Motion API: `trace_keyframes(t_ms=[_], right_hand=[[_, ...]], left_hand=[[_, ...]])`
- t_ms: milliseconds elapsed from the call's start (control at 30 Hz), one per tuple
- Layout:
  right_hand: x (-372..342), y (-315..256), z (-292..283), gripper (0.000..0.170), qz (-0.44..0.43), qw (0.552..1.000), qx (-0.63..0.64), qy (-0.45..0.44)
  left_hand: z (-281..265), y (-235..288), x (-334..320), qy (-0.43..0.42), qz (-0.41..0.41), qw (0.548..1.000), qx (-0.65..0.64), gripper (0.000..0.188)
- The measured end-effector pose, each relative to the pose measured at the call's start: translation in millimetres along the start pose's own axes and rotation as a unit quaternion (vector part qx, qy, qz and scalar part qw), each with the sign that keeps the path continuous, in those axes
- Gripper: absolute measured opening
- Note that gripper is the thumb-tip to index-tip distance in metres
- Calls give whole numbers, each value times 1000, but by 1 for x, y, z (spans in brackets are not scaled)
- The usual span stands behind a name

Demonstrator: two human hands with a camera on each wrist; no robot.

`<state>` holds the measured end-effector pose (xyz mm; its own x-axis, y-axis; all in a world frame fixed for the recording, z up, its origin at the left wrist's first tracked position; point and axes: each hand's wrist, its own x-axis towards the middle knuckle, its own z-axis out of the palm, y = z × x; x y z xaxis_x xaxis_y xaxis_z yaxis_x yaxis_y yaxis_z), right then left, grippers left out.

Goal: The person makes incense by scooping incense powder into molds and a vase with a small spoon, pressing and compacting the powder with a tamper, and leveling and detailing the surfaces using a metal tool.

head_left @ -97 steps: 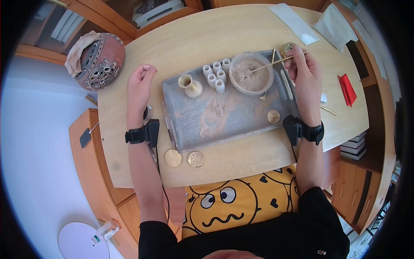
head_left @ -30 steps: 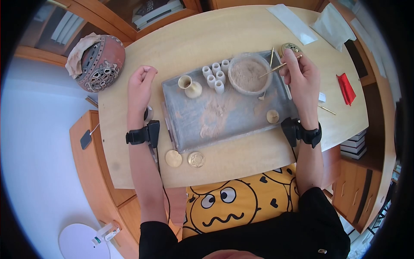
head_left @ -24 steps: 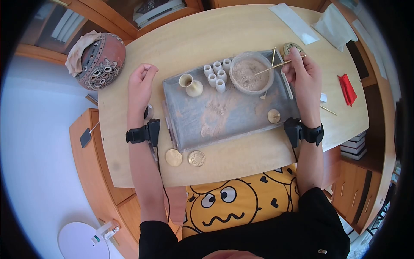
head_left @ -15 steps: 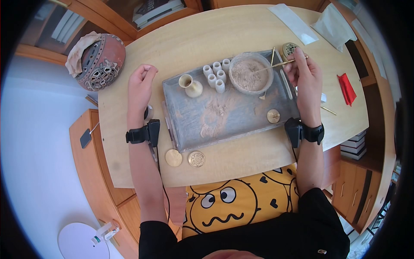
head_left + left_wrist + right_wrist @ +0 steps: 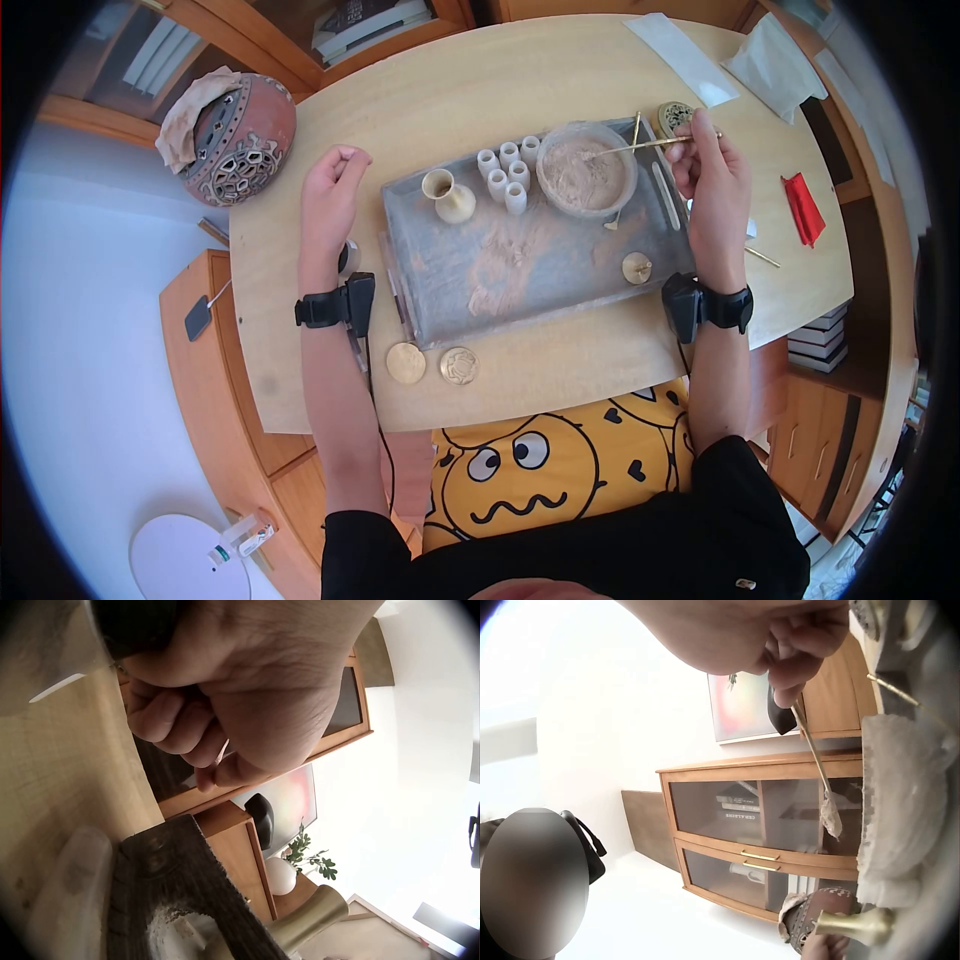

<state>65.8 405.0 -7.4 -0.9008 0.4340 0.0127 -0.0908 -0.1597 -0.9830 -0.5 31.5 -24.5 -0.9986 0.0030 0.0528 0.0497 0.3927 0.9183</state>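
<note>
In the head view, the right hand (image 5: 718,195) pinches a thin brass tool (image 5: 655,144) between thumb and fingers. Its far end reaches over the round bowl (image 5: 585,212) of pale powder (image 5: 592,182). The right wrist view shows powder clinging to the tool's tip (image 5: 830,817), which is raised off the bowl (image 5: 900,795). The left hand (image 5: 330,200) is left of the grey tray (image 5: 470,322), its fingers loosely curled around nothing; the left wrist view shows this left hand (image 5: 217,697) too. Bowl, brass vase (image 5: 453,203) and several small white cylinders (image 5: 516,200) stand on the tray.
Two gold discs (image 5: 405,363) lie at the table's near edge. A patterned pot (image 5: 245,140) is at the left, a red cloth (image 5: 803,210) at the right. An openwork brass lid (image 5: 675,118) lies beyond the right hand. A handled gold disc (image 5: 636,267) sits on the tray.
The right hand has shifted slightly rightward, and the tool lies flatter with its tip farther left over the bowl. The powder surface is more uneven than one second ago. The left hand has barely moved.
</note>
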Motion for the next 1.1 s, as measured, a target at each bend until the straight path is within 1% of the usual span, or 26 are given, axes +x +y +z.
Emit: trace_keyframes(t_ms=[133,267,333,400,500,567,700,800,867,900,967,1000,1067,1100], right_hand=[[-1,-9,10,33,-20,1000,-13,-9],[-9,-16,27,34,-22,999,-13,-19],[-14,-22,38,34,-24,999,-25,-33],[-19,-26,48,34,-20,998,-37,-46],[-28,-29,64,34,-9,997,-11,-70],[-30,-29,73,36,-7,995,-26,-92],[-31,-27,88,37,-8,994,-13,-104],[-32,-25,96,37,-16,994,-26,-108],[-33,-19,100,36,-52,991,-35,-115],[-35,-20,102,36,-52,991,-35,-116],[-40,-22,104,35,-95,985,-89,-117],[-42,-22,105,35,-95,984,-89,-118],[-46,-24,106,32,-145,971,-149,-117],[-46,-23,108,32,-146,971,-149,-118]], left_hand=[[2,1,1,11,-6,1000,-7,16],[0,3,-1,5,-11,1000,-12,16],[2,4,0,12,-22,1000,5,17],[1,2,1,9,-13,1000,4,17],[0,-1,0,3,-6,1000,0,17],[0,-1,2,4,1,1000,-11,17],[1,-6,3,3,8,1000,-12,15],[1,-6,3,4,18,1000,-10,14],[1,-6,3,4,18,1000,-9,14],[2,-5,2,4,18,1000,-10,14],[2,-5,2,5,17,1000,-11,14],[2,-5,3,4,20,1000,-12,14],[1,-6,3,4,23,1000,-14,14],[1,-5,2,3,22,1000,-13,14]])
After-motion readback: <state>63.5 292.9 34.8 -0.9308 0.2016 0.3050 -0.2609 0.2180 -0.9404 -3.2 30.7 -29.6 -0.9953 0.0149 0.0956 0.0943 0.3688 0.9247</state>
